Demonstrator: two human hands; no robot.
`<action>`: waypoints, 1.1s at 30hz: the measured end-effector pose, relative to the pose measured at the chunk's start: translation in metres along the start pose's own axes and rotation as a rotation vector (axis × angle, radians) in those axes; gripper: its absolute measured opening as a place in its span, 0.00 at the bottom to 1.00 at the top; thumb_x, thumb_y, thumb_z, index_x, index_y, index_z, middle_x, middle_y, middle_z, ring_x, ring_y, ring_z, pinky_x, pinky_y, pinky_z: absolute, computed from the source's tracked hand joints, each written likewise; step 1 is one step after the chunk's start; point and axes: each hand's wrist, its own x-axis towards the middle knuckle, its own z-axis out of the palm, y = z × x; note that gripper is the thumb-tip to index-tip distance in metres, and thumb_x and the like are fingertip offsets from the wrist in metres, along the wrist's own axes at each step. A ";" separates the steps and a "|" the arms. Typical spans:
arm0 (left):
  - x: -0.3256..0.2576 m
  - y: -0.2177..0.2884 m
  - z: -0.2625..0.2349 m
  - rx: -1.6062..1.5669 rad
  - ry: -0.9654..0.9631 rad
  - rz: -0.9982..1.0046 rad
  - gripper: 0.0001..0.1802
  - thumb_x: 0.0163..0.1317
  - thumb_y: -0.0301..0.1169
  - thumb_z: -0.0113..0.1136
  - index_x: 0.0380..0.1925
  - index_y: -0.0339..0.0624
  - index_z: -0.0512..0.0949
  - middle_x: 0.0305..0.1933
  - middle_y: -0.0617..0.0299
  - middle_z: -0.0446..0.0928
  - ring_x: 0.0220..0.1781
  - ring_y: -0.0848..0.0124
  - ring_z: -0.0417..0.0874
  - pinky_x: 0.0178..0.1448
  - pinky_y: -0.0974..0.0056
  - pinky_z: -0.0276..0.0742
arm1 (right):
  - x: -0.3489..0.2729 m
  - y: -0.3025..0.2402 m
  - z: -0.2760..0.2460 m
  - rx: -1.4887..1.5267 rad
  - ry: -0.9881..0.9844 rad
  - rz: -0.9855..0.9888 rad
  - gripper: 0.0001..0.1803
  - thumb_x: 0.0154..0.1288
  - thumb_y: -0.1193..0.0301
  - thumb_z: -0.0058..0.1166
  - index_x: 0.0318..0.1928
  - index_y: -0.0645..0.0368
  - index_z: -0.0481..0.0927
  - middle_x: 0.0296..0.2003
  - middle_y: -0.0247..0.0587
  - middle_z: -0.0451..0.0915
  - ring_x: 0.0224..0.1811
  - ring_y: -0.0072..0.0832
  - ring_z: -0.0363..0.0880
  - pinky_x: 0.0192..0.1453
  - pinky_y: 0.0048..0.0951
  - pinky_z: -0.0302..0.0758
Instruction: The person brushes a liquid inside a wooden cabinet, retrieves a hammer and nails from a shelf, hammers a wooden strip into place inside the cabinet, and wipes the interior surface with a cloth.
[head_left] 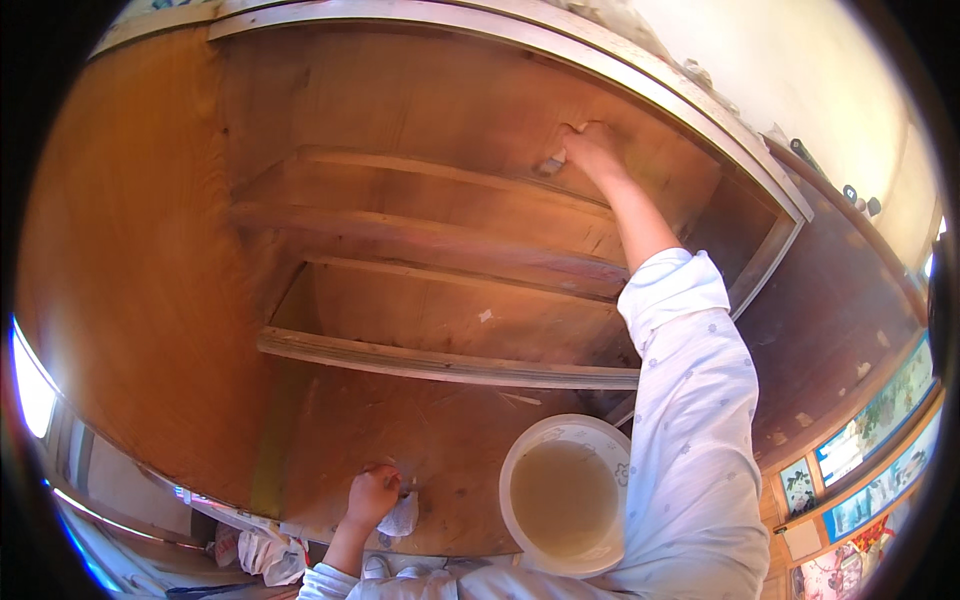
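My right hand (592, 148) reaches to the far right of a wooden cabinet's inside. It is closed around a small flat tool (551, 164) with a grey end, which is at the back panel; whether it is a brush or a scraper I cannot make out. Low in the view, my left hand (373, 496) is closed against the brown wooden panel, with a crumpled white cloth (401, 516) at its fingers. A white plastic basin (511, 512) of murky beige liquid (565, 497) stands between my hands, beside my right sleeve.
Wooden rails (440, 362) cross the cabinet in several rows. A tall plywood side (140, 250) rises on the left. A pale frame edge (560, 35) curves along the far side. White plastic bags (272, 556) lie at the lower left; pictures (880, 410) line the right.
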 end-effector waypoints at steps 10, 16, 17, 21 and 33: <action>-0.025 -0.029 -0.023 0.209 0.062 0.008 0.05 0.48 0.28 0.58 0.27 0.44 0.80 0.31 0.53 0.80 0.34 0.55 0.81 0.37 0.55 0.77 | 0.009 -0.084 0.057 -0.035 0.008 -0.083 0.21 0.61 0.59 0.51 0.34 0.70 0.77 0.27 0.52 0.80 0.31 0.38 0.80 0.38 0.36 0.77; -0.035 -0.035 -0.029 0.103 0.006 -0.150 0.06 0.47 0.29 0.60 0.28 0.44 0.79 0.28 0.54 0.79 0.32 0.54 0.81 0.36 0.53 0.77 | 0.032 -0.117 0.122 0.131 -0.044 -0.015 0.24 0.61 0.54 0.50 0.24 0.65 0.80 0.23 0.48 0.81 0.25 0.32 0.80 0.34 0.34 0.76; -0.038 -0.034 -0.036 0.081 0.052 -0.163 0.06 0.48 0.29 0.60 0.28 0.45 0.79 0.27 0.54 0.79 0.31 0.53 0.81 0.36 0.53 0.77 | 0.024 -0.135 0.127 0.497 -0.094 0.075 0.23 0.61 0.55 0.51 0.26 0.65 0.80 0.23 0.47 0.81 0.24 0.30 0.80 0.32 0.33 0.77; -0.037 -0.022 -0.048 0.165 -0.035 -0.181 0.05 0.50 0.32 0.60 0.27 0.46 0.77 0.26 0.54 0.79 0.31 0.53 0.81 0.36 0.52 0.77 | 0.041 -0.153 0.131 0.077 0.066 -0.082 0.21 0.61 0.57 0.52 0.31 0.67 0.79 0.23 0.47 0.81 0.22 0.27 0.79 0.27 0.29 0.77; -0.051 -0.036 -0.068 0.158 -0.195 -0.209 0.12 0.55 0.41 0.57 0.28 0.45 0.76 0.27 0.52 0.80 0.32 0.50 0.81 0.36 0.48 0.76 | 0.042 -0.217 0.214 0.298 0.120 -0.463 0.21 0.60 0.57 0.48 0.31 0.65 0.82 0.27 0.46 0.82 0.32 0.35 0.82 0.40 0.36 0.76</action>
